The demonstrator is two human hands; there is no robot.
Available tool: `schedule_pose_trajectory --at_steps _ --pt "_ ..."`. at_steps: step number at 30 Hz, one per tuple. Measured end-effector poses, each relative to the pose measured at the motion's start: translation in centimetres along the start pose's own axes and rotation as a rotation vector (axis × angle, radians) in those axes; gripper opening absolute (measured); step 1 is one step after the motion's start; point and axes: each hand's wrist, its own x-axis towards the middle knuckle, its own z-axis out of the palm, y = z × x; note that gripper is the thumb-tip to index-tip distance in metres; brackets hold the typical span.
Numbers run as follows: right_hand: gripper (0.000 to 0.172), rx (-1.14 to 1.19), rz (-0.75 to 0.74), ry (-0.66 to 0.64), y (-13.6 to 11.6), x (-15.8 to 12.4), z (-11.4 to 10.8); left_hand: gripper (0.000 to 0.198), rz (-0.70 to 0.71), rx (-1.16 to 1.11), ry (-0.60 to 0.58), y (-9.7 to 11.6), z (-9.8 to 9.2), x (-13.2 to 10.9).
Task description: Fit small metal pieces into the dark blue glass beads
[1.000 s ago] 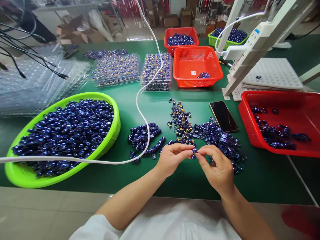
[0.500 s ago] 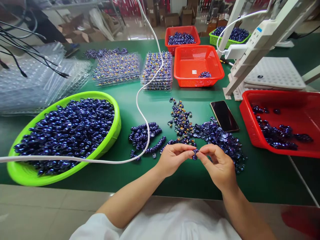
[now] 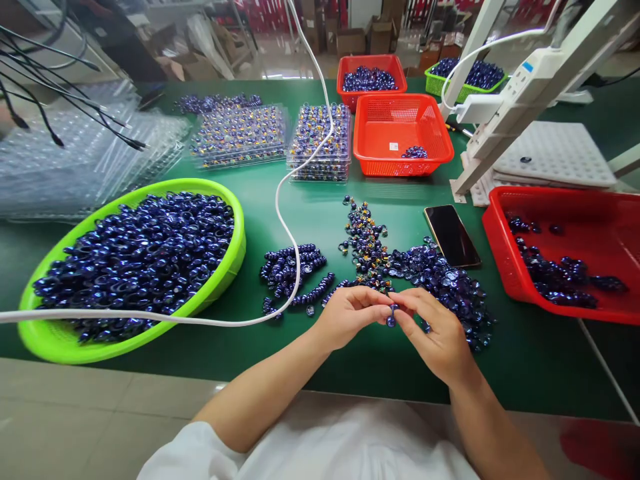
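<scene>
Fingertips meet at a small shiny dark-blue ring-shaped piece [image 3: 391, 317], its rounded end hanging below them. My left hand [image 3: 350, 315] pinches it from the left, thumb against forefinger. From the other side my right hand [image 3: 436, 333] closes on the same piece; the contact point is partly hidden by the fingers. Just beyond my hands lies a heap of blue pieces with yellow and metallic parts [image 3: 367, 233]. To its right spreads a pile of shiny dark-blue caps [image 3: 450, 283]. Left of my left hand are rows of stacked blue rings [image 3: 290, 267].
A green basket [image 3: 239, 233] full of blue rings stands left, with a white cable [image 3: 280, 200] crossing it and the table. Red baskets [image 3: 360, 167] and filled clear trays [image 3: 320, 170] stand behind. A phone [image 3: 453, 237] and a red bin [image 3: 505, 260] are right.
The view has shifted slightly, so the table appears a little further right. Both hands still hold the blue piece, which now hangs slightly lower, with my right fingertips closer over it.
</scene>
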Motion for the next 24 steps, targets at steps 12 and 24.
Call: schedule_pose_trajectory --at_steps 12,24 --pt "0.028 0.03 -0.129 -0.077 -0.7 -0.2 0.3 0.038 -0.173 0.021 -0.129 1.4 -1.6 0.4" --pt "0.026 -0.285 -0.284 0.07 0.1 -0.6 1.1 0.026 0.107 0.433 -0.115 1.7 -1.0 -0.9"
